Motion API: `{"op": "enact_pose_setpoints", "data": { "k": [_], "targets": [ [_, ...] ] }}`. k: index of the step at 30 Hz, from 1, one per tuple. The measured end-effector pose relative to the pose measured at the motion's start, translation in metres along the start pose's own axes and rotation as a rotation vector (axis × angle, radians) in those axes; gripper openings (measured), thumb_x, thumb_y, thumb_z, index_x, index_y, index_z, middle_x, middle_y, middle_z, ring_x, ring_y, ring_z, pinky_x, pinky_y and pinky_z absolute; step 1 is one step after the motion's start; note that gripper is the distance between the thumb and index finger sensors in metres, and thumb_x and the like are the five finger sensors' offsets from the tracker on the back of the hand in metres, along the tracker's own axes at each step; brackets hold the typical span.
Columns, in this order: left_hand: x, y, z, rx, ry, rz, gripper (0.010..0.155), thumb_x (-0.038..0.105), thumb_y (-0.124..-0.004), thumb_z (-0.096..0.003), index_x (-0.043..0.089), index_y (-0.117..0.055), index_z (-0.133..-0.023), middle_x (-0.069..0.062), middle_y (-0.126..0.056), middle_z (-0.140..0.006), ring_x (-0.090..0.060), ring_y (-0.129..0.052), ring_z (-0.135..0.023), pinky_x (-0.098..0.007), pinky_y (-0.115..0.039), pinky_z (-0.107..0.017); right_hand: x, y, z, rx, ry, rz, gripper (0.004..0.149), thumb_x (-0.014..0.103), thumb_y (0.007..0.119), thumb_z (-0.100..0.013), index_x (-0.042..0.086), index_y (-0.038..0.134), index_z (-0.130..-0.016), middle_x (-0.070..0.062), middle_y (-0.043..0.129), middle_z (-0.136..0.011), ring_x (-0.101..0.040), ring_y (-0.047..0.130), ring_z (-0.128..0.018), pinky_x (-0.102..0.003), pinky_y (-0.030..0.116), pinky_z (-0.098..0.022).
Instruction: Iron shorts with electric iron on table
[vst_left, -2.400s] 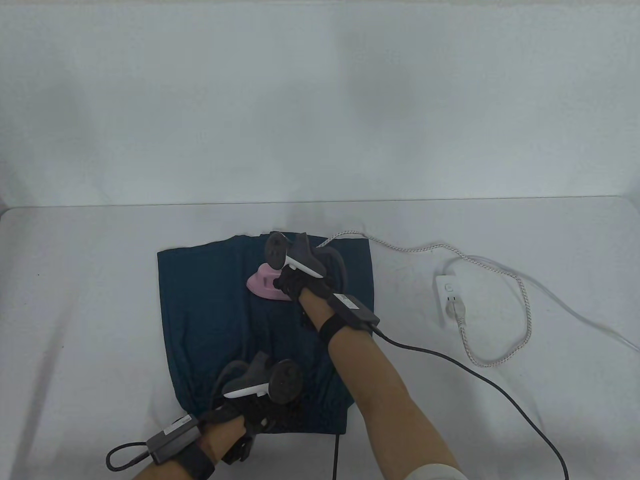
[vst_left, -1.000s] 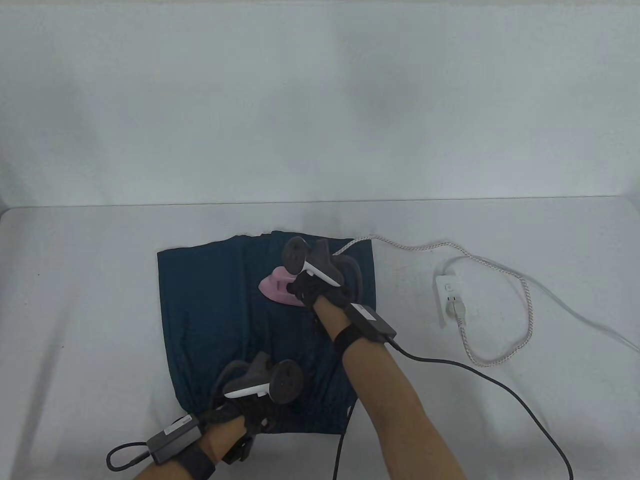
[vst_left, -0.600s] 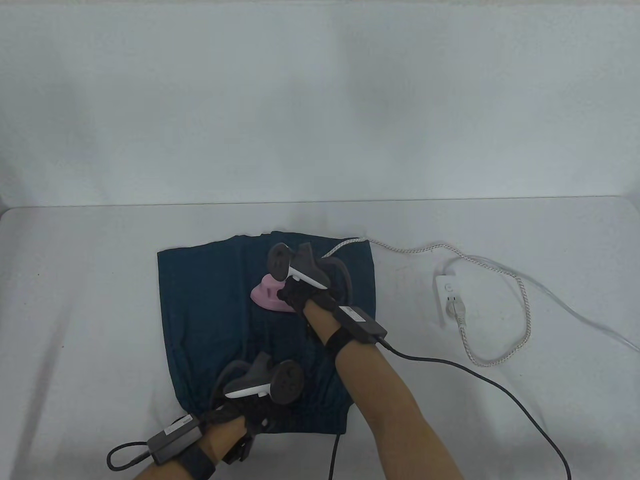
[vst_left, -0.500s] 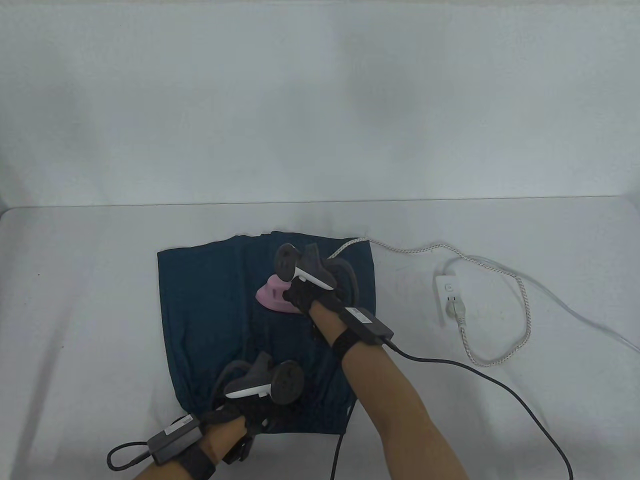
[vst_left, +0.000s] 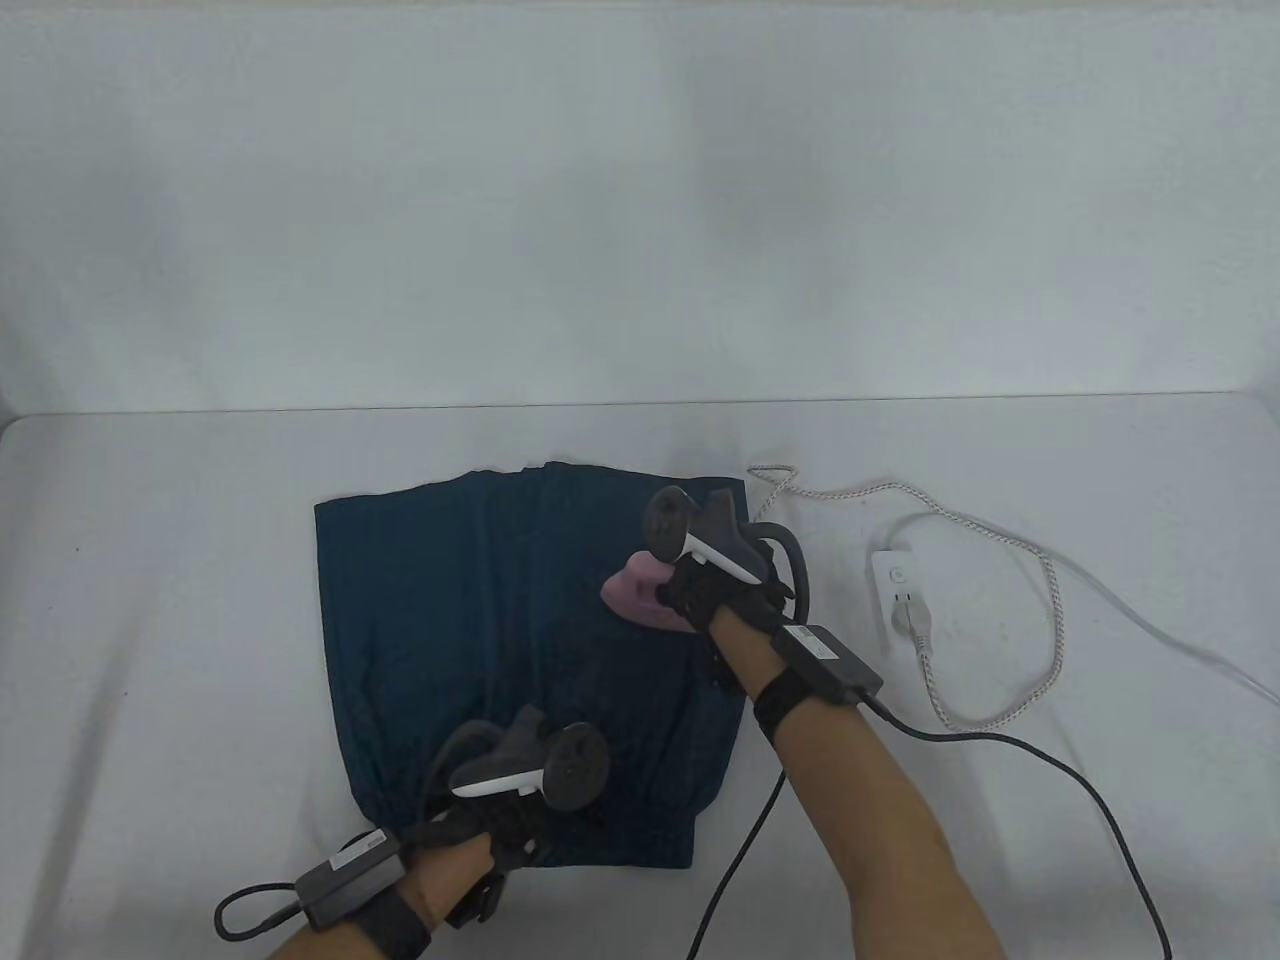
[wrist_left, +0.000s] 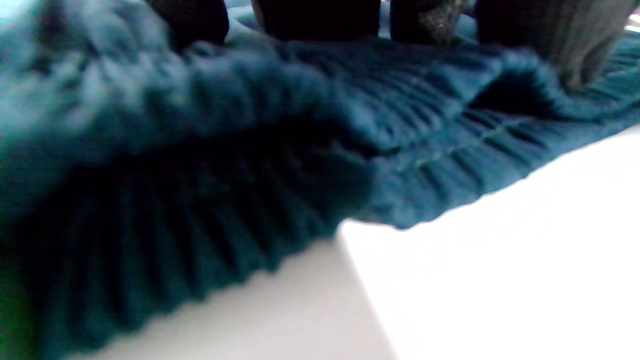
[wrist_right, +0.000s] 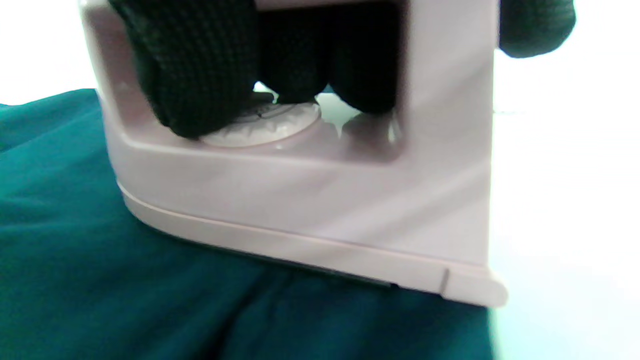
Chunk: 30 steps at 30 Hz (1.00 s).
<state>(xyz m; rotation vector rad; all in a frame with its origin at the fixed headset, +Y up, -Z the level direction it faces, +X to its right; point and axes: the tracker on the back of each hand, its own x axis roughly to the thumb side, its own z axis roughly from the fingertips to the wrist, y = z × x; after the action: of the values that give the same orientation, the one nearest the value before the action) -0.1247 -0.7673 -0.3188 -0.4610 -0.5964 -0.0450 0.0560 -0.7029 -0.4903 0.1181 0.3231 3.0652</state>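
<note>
Dark teal shorts (vst_left: 450, 620) lie flat on the white table (vst_left: 180, 600), waistband toward the near edge. My right hand (vst_left: 700, 595) grips the handle of a small pink iron (vst_left: 632, 595), which rests sole down on the shorts' right side near their right edge. In the right wrist view my fingers (wrist_right: 195, 70) wrap the iron's (wrist_right: 310, 200) handle above its white dial (wrist_right: 265, 125), sole on the teal cloth (wrist_right: 100, 280). My left hand (vst_left: 500, 815) presses on the gathered waistband at the near edge. In the left wrist view my fingertips (wrist_left: 320, 17) rest on the ruffled waistband (wrist_left: 200, 150).
The iron's braided white cord (vst_left: 1000, 560) loops over the table at the right to a white power strip (vst_left: 897, 590), where it is plugged in. A black glove cable (vst_left: 1050, 760) trails from my right wrist to the bottom edge.
My right hand has slid the iron to the right across the shorts, from their upper middle toward the right edge. The cord near the shorts has bunched up. My left hand has stayed on the waistband.
</note>
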Motion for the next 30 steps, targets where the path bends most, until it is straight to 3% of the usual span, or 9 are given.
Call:
{"op": "enact_pose_setpoints", "data": {
  "k": [5, 10, 19, 30],
  "targets": [
    [0.0, 0.0, 0.0, 0.0, 0.0, 0.0, 0.073, 0.06, -0.076, -0.0421, 0.041, -0.047, -0.106, 0.005, -0.042, -0.113, -0.024, -0.054, -0.097, -0.058, -0.053, -0.074, -0.016, 0.0, 0.003, -0.011, 0.018, -0.002, 0.05, 0.045, 0.092, -0.042, 0.042, 0.075, -0.088, 0.014, 0.089, -0.073, -0.014, 0.093, -0.065, -0.055, 0.078, -0.049],
    [0.0, 0.0, 0.0, 0.0, 0.0, 0.0, 0.073, 0.06, -0.076, -0.0422, 0.041, -0.047, -0.107, 0.005, -0.042, -0.113, -0.024, -0.054, -0.097, -0.058, -0.053, -0.074, -0.01, 0.0, 0.002, -0.022, 0.013, -0.023, 0.05, 0.044, 0.093, -0.041, 0.041, 0.075, -0.088, 0.014, 0.089, -0.073, -0.015, 0.093, -0.065, -0.056, 0.078, -0.049],
    [0.0, 0.0, 0.0, 0.0, -0.002, -0.001, 0.073, 0.06, -0.076, -0.0421, 0.041, -0.047, -0.107, 0.005, -0.041, -0.113, -0.024, -0.054, -0.097, -0.058, -0.053, -0.074, 0.035, 0.004, -0.001, -0.079, -0.081, -0.063, 0.05, 0.045, 0.093, -0.04, 0.041, 0.076, -0.088, 0.015, 0.09, -0.072, -0.014, 0.094, -0.063, -0.054, 0.079, -0.047],
    [0.0, 0.0, 0.0, -0.001, 0.001, 0.001, 0.073, 0.06, -0.077, -0.0419, 0.041, -0.047, -0.106, 0.005, -0.041, -0.113, -0.024, -0.054, -0.097, -0.058, -0.053, -0.074, 0.093, 0.008, 0.002, -0.061, -0.2, -0.06, 0.051, 0.046, 0.093, -0.04, 0.041, 0.076, -0.088, 0.015, 0.09, -0.072, -0.013, 0.096, -0.062, -0.053, 0.081, -0.044]
  ]
}}
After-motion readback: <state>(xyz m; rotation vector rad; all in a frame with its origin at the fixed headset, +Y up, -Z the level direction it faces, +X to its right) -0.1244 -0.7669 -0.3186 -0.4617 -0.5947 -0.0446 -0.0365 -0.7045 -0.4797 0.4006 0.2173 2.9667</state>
